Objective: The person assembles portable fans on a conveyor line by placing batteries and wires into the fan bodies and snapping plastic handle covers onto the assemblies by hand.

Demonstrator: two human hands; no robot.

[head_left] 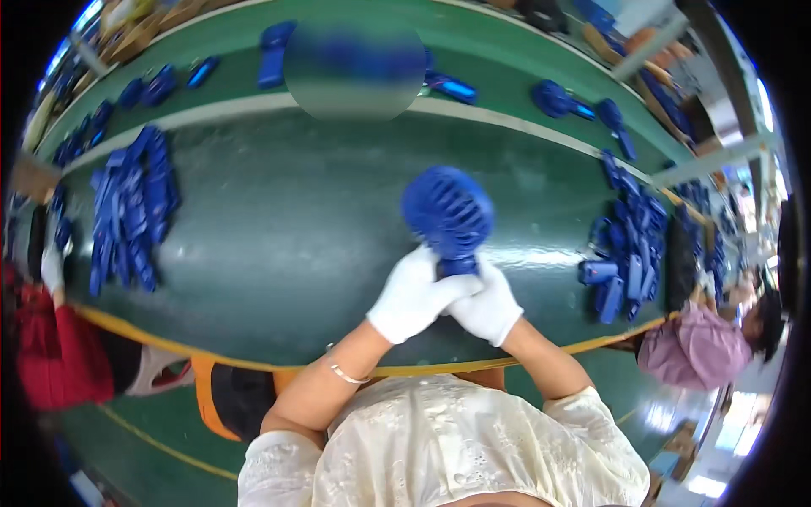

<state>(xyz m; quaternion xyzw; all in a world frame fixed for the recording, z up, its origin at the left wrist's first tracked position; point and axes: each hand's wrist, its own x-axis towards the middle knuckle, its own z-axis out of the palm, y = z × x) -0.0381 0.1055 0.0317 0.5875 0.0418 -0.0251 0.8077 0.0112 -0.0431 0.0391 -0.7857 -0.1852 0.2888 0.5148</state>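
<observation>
A blue handheld fan [448, 211] with a round slatted head stands out over the green worktable in front of me, its head pointing away. Wrapped round its handle from the left is my left hand [414, 296] in a white glove. From the other side my right hand [490, 304], gloved too, closes on the lower handle, and the two hands meet there. Most of the handle is hidden by the gloves.
A pile of blue fan parts [131, 211] lies on the left of the worktable [279, 228], another pile of blue parts [625, 245] on the right. Beyond a pale rail, several blue fans [553, 100] lie on a green belt. People work at both sides.
</observation>
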